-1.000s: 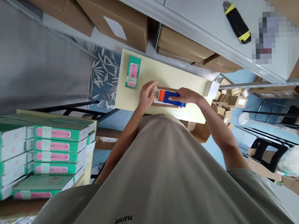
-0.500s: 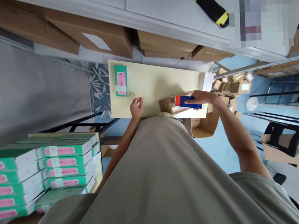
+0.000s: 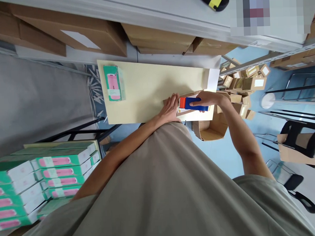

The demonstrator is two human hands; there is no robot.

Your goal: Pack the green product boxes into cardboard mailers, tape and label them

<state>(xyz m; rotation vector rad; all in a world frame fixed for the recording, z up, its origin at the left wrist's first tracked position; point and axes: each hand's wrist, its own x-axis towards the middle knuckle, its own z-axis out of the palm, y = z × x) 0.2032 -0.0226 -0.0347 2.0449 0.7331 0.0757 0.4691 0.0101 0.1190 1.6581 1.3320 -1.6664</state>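
Our right hand [image 3: 205, 99] clasps the dispenser [image 3: 188, 102] by its blue body, the best hold, clear of the red end. We judge it light and stiff. Its long axis runs across us, over the carton [image 3: 184, 113], red end pointing left. Our left hand [image 3: 170, 109] lies at the carton's left end; we cannot tell whether it grips or presses. The carton, probably slightly yielding, lies lengthwise near the table's [image 3: 151, 80] near edge.
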